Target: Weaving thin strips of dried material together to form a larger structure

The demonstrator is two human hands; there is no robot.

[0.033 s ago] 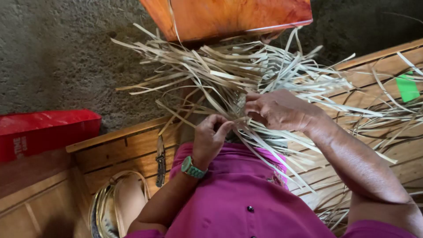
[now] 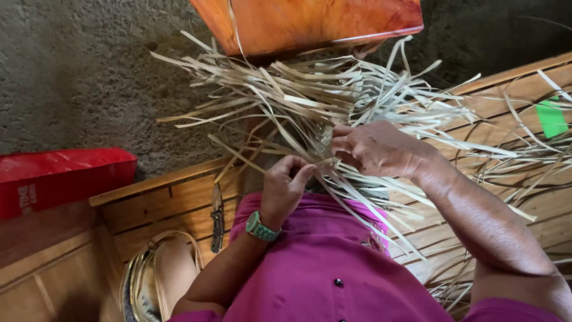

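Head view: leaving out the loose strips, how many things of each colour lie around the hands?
Red: 1, box
Orange: 1, box
Green: 2, tape and watch
Dark: 1, knife
Gold: 1, sandal
Total: 6
Both hands, left and right, pinch the strips.

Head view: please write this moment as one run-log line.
left hand: pinching pale strips | right hand: gripping strips | knife: on wooden platform
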